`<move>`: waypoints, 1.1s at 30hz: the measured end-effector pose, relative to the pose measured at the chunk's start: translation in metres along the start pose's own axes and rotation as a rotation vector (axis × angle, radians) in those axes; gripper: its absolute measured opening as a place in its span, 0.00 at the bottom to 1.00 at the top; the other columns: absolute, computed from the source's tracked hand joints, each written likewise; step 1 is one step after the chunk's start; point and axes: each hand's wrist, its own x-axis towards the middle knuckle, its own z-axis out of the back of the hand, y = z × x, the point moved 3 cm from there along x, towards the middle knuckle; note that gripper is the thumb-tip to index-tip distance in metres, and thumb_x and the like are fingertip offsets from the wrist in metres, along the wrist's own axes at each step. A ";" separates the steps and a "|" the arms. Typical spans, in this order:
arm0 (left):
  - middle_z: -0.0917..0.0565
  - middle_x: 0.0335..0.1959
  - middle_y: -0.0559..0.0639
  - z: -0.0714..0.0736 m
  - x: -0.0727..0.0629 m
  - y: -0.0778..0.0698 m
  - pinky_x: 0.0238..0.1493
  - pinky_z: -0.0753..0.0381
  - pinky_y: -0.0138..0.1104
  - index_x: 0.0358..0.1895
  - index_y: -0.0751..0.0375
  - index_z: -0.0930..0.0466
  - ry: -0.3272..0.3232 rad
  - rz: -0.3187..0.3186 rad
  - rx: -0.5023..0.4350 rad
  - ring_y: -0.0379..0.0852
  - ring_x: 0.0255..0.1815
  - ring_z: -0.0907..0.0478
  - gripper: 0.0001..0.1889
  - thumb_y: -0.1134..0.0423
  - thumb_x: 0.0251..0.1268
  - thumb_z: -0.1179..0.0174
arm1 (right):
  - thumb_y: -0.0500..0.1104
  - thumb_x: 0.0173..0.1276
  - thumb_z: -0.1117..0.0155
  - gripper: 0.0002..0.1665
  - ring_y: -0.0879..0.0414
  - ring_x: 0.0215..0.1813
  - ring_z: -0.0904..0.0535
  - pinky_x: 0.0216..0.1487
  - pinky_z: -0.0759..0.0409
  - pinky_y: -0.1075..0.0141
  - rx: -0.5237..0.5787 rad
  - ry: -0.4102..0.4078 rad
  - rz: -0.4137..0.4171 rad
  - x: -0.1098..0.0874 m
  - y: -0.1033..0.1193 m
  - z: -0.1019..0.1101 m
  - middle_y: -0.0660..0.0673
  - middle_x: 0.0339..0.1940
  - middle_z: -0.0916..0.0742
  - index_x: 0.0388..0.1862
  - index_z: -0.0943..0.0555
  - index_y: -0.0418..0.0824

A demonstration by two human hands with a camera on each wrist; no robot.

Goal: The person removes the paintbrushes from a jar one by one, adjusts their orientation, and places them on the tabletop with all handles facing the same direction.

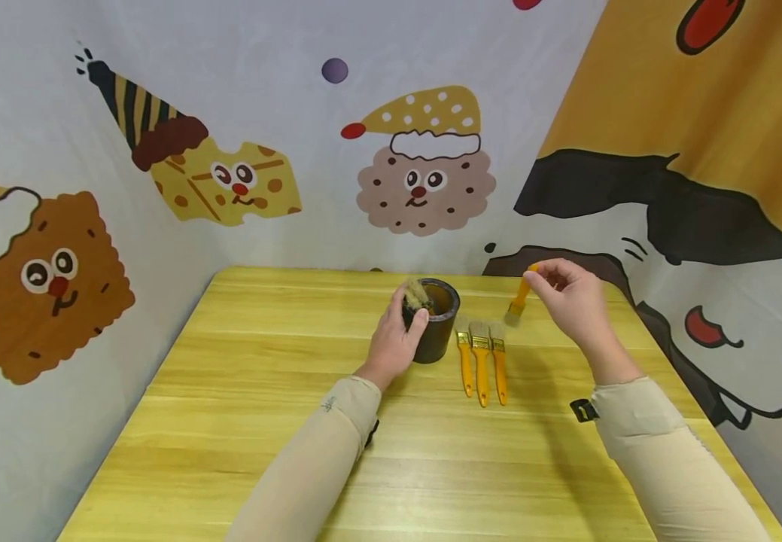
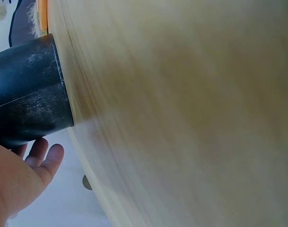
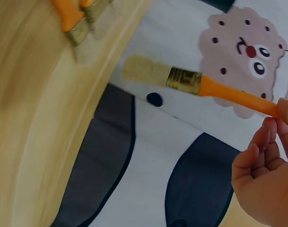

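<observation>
A black cylindrical cup [image 1: 434, 342] stands upright on the table, and my left hand [image 1: 394, 339] holds it at its left side near the rim. In the left wrist view, curled fingers lie against the cup [image 2: 33, 85]. A tan, bristly tuft [image 1: 416, 293] shows at the rim between thumb and fingers; its lower part is hidden. My right hand [image 1: 573, 301] pinches a paintbrush [image 1: 516, 305] by the end of its orange handle, bristles pointing down above the table. The right wrist view shows this paintbrush [image 3: 219, 90] with its brass-coloured ferrule and pale bristles.
Right of the cup, three orange-handled paintbrushes [image 1: 481, 369] lie side by side, bristles towards the back, the middle one larger. The yellow wooden table [image 1: 262, 421] ends at the back against a printed cloth [image 1: 323, 233] with cartoon figures, which also lines both sides.
</observation>
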 end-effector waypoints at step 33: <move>0.41 0.88 0.54 -0.001 0.000 0.000 0.78 0.33 0.64 0.88 0.28 0.64 0.009 0.011 0.000 0.64 0.84 0.37 0.37 0.30 0.84 0.64 | 0.38 0.62 0.17 0.05 0.45 0.37 0.12 0.41 0.12 0.50 -0.462 0.050 0.490 -0.017 -0.029 -0.089 0.44 0.34 0.08 0.37 0.07 0.41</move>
